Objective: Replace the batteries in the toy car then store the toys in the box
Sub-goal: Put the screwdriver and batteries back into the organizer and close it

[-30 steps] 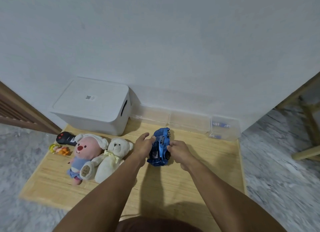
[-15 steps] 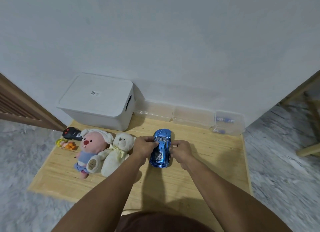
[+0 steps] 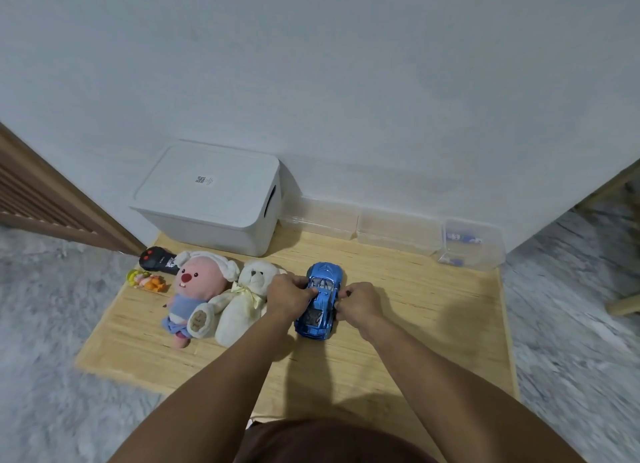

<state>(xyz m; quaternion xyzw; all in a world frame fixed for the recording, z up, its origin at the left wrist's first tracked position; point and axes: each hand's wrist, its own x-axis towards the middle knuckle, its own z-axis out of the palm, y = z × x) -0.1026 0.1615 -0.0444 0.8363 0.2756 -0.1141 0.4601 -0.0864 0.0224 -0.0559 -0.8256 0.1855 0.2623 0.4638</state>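
Observation:
A shiny blue toy car [image 3: 320, 300] stands on its wheels on the wooden board [image 3: 415, 306], nose pointing away from me. My left hand [image 3: 289, 294] grips its left side and my right hand [image 3: 356, 301] grips its right side. A white lidded box [image 3: 211, 196] stands shut at the back left against the wall. A pink plush [image 3: 195, 289] and a white teddy bear [image 3: 244, 300] lie left of the car. A black remote [image 3: 156, 259] and a small colourful figure [image 3: 147, 279] lie at the board's left edge.
Three clear plastic containers stand along the wall; the right one [image 3: 472, 242] holds blue batteries, the other two [image 3: 360, 222] look empty. Grey carpet [image 3: 52, 324] surrounds the board. A wooden slatted panel [image 3: 41, 199] stands at the left, wooden furniture legs [image 3: 623, 303] at the right.
The car was tilted on its side between my hands one second ago; it now rests upright on its wheels on the board, still held from both sides.

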